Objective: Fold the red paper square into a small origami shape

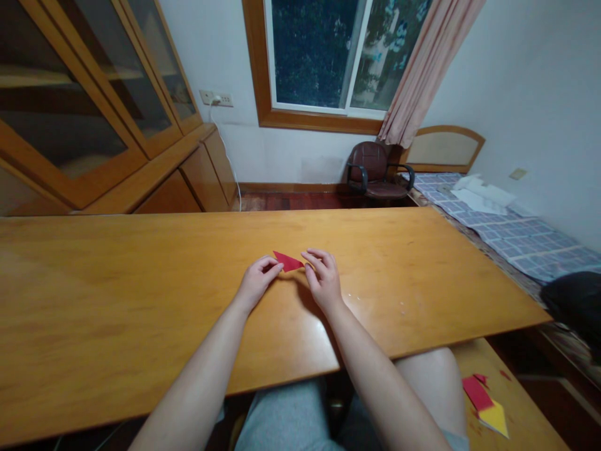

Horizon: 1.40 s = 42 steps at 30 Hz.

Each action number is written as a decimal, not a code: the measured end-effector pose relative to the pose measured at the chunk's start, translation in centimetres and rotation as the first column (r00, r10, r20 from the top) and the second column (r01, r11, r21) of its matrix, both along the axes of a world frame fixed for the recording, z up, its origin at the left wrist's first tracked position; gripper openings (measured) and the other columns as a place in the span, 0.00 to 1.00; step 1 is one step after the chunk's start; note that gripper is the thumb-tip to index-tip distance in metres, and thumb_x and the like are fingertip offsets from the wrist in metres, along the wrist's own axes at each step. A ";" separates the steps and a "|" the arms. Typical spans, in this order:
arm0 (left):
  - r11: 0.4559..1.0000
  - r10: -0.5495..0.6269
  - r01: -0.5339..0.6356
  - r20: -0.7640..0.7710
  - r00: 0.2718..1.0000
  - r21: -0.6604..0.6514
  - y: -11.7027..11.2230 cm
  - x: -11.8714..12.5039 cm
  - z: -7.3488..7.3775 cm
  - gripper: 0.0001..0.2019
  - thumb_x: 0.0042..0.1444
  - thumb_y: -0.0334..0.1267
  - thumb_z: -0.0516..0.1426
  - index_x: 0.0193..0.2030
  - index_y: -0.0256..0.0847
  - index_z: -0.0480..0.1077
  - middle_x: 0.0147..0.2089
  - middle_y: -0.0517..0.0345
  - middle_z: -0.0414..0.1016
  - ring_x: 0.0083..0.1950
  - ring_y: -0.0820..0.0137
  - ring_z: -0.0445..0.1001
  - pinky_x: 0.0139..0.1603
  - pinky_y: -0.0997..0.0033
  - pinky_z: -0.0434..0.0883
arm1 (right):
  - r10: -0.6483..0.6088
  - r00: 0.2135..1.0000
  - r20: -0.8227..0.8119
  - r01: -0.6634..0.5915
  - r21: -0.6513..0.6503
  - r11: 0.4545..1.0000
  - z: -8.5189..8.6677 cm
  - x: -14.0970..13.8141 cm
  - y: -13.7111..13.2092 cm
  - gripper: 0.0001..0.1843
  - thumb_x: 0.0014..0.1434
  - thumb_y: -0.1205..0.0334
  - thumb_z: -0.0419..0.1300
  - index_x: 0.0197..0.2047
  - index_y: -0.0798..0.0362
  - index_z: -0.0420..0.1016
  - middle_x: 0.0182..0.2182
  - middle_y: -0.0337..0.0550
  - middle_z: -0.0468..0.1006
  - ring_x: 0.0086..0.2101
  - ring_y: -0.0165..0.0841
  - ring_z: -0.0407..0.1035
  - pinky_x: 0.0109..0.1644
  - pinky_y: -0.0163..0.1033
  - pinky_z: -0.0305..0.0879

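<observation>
I have the red paper [290, 262] between the two sets of fingertips, its pointed upper left corner standing just beyond the left fingers. The left hand [258, 280] grips its lower left edge in a narrow pinch of thumb and forefinger. The right hand [323, 275] has its thumb and forefinger at the paper's right tip, the other fingers loosely curled with gaps between; from this view I cannot tell whether they pinch the tip or only touch it. To handle this well, I judge the left pinch should be steady but light, since thin paper may buckle under a hard squeeze, with the right fingertips working in small moves. Pressing against the table [141, 300] would give any crease a firm backing.

For room, the table runs far out to the left of the left fingers and well out to the right of the right ones. Its far edge lies beyond the fingertips; its near edge is well behind both hands. Past that edge, behind and right of the right hand, red pieces [477, 393] and a yellow piece [494, 418] lie on a bench [476, 357].
</observation>
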<state>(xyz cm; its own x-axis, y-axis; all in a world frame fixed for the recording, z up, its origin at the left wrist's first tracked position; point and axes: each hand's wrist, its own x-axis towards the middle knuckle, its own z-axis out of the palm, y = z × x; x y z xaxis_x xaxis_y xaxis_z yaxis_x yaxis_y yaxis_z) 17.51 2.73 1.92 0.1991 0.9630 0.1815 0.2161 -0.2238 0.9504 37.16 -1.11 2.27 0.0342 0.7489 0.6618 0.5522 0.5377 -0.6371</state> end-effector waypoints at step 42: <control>0.985 -0.167 0.168 -0.038 0.985 0.025 -0.9 0.2 1.0 0.12 0.55 0.45 0.61 0.27 0.39 0.70 0.33 0.58 0.72 0.37 0.68 0.70 0.42 0.70 0.67 | 0.109 0.973 -0.202 -0.180 -0.372 0.911 -0.1 0.0 0.5 0.13 0.63 0.54 0.58 0.34 0.52 0.79 0.30 0.42 0.79 0.32 0.34 0.71 0.38 0.37 0.64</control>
